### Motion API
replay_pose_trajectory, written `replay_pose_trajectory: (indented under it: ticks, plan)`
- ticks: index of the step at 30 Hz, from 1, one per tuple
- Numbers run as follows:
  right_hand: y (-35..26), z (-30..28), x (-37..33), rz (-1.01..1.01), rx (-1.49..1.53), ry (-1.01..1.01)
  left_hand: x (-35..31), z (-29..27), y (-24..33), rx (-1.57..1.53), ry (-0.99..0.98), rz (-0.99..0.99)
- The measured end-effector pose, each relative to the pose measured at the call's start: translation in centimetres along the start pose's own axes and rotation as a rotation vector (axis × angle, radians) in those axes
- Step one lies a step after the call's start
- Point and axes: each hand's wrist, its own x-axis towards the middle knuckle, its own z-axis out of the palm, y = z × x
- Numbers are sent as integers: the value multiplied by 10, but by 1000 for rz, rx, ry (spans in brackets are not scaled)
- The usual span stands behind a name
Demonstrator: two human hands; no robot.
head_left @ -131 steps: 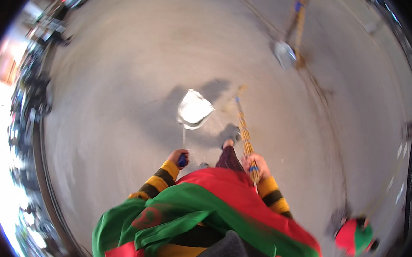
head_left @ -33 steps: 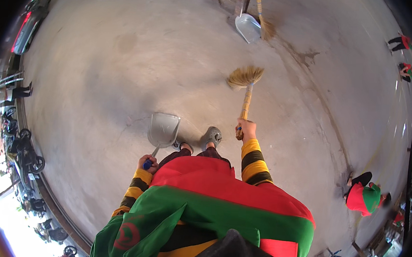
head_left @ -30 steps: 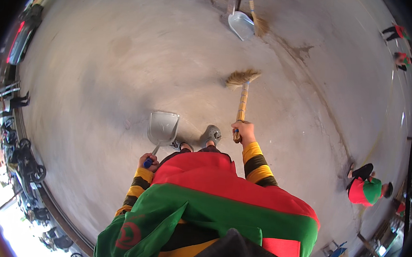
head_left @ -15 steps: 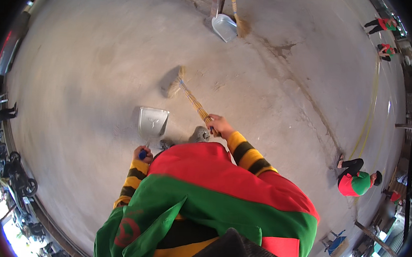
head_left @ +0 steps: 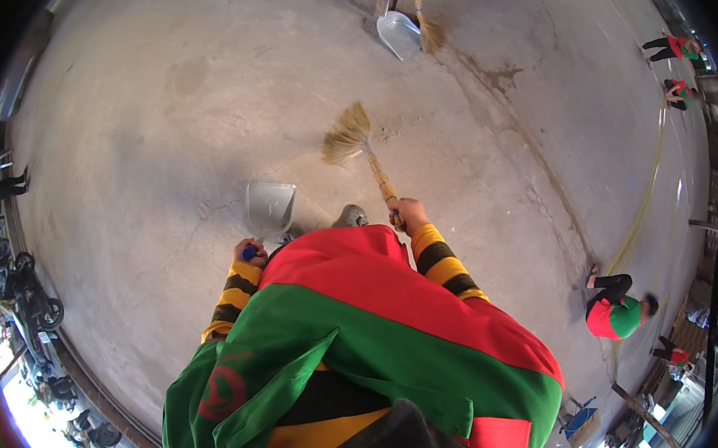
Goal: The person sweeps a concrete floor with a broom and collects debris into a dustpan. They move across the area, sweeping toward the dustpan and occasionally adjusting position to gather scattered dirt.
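Open concrete floor (head_left: 175, 111) spreads wide from nine to one o'clock. The right hand (head_left: 407, 213) is clamped on a broom (head_left: 362, 149), its straw head splayed on the floor at twelve o'clock. The left hand (head_left: 249, 252) grips the blue handle of a grey dustpan (head_left: 268, 209), standing just ahead. A second dustpan (head_left: 399, 34) and second broom (head_left: 427, 31) stand far off at twelve; a crouching person (head_left: 617, 305) works at three.

You are wearing black-and-yellow striped sleeves (head_left: 444, 263), holding a straw-yellow broom (head_left: 347, 136), a grey dustpan (head_left: 268, 208); grey concrete floor (head_left: 175, 111).
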Motion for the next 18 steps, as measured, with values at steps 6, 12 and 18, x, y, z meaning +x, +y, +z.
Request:
replay_pose_trajectory:
  ticks: [6,12,18]
  plan:
    - [-7,-23,-65,-50,-173,42,13,-8,5,-8,-62,-19]
    - [-31,-45,-137,-107,-248,-83,25,-12,5,-26,-15,-19]
    - [-34,-12,-83,-226,-270,-89,12,5,-4,-46,27,15]
